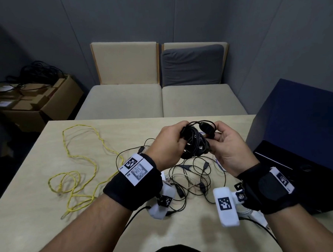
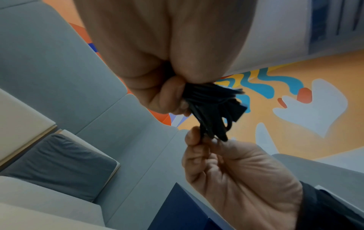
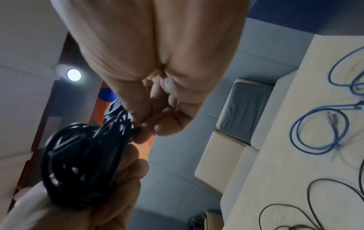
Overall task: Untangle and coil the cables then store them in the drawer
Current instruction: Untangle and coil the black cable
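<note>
Head view: the left hand point(image 1: 166, 145) grips the black cable coil point(image 1: 195, 143) above the counter point(image 1: 39, 180). Left wrist view: its fingers point(image 2: 163, 101) wrap the bunched loops, a sensible hold on something that looks light and springy. Right wrist view: the right hand point(image 3: 157, 77) pinches one strand.

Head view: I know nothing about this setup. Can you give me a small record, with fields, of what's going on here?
Held: black coil, lifted above the table
Left hand: grips the coil's side
Right hand: pinches the coil near its top
Loose on table: yellow cable, uncoiled; tangle of thin black cables under the hands
Right of table: dark blue cabinet
Stage: coil not yet stored
</note>
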